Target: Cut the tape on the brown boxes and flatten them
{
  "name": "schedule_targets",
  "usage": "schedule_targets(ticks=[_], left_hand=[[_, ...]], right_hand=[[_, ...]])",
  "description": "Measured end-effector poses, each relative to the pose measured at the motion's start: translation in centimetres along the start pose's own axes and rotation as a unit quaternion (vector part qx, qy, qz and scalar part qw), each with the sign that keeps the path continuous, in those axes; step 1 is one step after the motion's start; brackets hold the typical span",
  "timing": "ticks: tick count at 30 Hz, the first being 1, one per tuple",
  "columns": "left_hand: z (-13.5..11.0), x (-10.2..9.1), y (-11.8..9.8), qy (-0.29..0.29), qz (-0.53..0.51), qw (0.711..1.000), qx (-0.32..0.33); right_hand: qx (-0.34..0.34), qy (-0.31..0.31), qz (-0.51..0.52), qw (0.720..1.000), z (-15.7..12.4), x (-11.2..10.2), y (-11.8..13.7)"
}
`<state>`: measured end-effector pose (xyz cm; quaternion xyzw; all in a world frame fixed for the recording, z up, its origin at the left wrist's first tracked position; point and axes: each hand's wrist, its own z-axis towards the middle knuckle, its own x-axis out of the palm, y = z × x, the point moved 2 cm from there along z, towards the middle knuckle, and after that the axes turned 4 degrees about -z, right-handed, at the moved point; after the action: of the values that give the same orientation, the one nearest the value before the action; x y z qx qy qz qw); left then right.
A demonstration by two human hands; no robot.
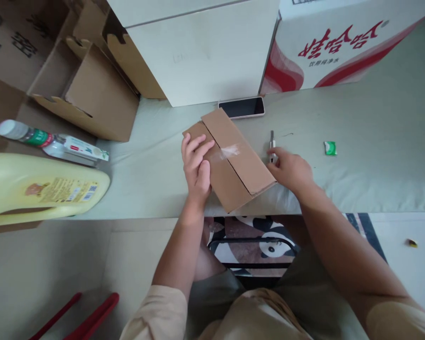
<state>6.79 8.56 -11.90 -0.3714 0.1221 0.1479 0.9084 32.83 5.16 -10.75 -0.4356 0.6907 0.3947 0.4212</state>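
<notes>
A small brown cardboard box (250, 158) sits tilted at an angle near the front edge of the pale cloth-covered surface. Two flaps meet along its middle seam, with a piece of clear tape (231, 151) across it. My left hand (197, 163) grips the box by its left end, fingers and thumb over the top. Just right of the box, my right hand (288, 166) pinches a small utility knife (272, 144) whose metal end points away from me. The fingers partly cover the knife. Behind the box lies a phone (242, 107), screen up.
White cartons (212, 56) stand at the back, one with red printing (340, 45). Open cardboard boxes (99, 89), a clear bottle (53, 144) and a yellow jug (46, 189) are at left. A green packet (330, 148) lies at right. Red handles (92, 318) show below left.
</notes>
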Motion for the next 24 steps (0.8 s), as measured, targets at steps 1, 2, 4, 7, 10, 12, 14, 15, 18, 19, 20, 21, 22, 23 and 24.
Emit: schedule_targets(ticks=[1, 2, 4, 7, 10, 12, 14, 15, 18, 19, 20, 21, 22, 23, 24], left_hand=[[0.0, 0.0, 0.0, -0.003, 0.005, 1.000, 0.001], [0.0, 0.1, 0.0, -0.005, 0.011, 1.000, 0.000], [0.0, 0.1, 0.0, -0.003, 0.027, 1.000, -0.008], [0.0, 0.0, 0.0, 0.006, 0.042, 0.999, -0.023], [-0.1, -0.1, 0.0, 0.007, 0.025, 0.999, -0.022], [-0.1, -0.1, 0.0, 0.008, 0.017, 1.000, -0.022], [0.0, -0.1, 0.1, 0.010, 0.022, 0.999, -0.028], [0.0, -0.1, 0.1, 0.010, 0.026, 0.999, -0.030], [0.0, -0.1, 0.1, 0.007, 0.025, 0.999, -0.028], [0.0, -0.1, 0.0, 0.005, 0.020, 1.000, -0.023], [0.1, -0.1, 0.0, 0.003, 0.014, 1.000, -0.018], [0.1, -0.1, 0.0, 0.002, 0.009, 1.000, -0.016], [0.1, -0.1, 0.0, 0.002, 0.008, 1.000, -0.018], [0.1, -0.1, 0.0, 0.003, 0.011, 1.000, -0.023], [0.1, 0.0, 0.0, 0.005, 0.018, 0.999, -0.029]], right_hand=[[-0.003, 0.011, -0.007, 1.000, -0.1, -0.1, 0.3], [-0.006, 0.023, -0.016, 1.000, -0.2, -0.2, 0.5], [-0.012, 0.045, -0.038, 0.998, -0.2, -0.1, 0.9], [-0.013, 0.029, -0.035, 0.999, -0.2, -0.1, 1.0], [-0.040, -0.041, 0.043, 0.997, -0.5, -0.7, 0.9], [-0.069, -0.092, 0.137, 0.984, -1.0, -1.4, 0.9], [-0.100, -0.136, 0.278, 0.946, -1.6, -2.2, 0.9], [-0.117, -0.156, 0.365, 0.910, -1.9, -2.6, 0.8], [-0.172, -0.167, 0.585, 0.775, -2.2, -3.5, 0.1], [-0.192, -0.155, 0.622, 0.743, -2.2, -3.8, -0.2], [-0.213, -0.139, 0.639, 0.726, -2.1, -4.0, -0.5], [-0.234, -0.123, 0.641, 0.721, -2.1, -4.3, -0.8], [-0.255, -0.107, 0.632, 0.724, -2.2, -4.5, -1.0], [-0.274, -0.088, 0.619, 0.731, -2.5, -4.8, -1.1], [-0.290, -0.062, 0.606, 0.738, -2.9, -4.9, -1.0]])
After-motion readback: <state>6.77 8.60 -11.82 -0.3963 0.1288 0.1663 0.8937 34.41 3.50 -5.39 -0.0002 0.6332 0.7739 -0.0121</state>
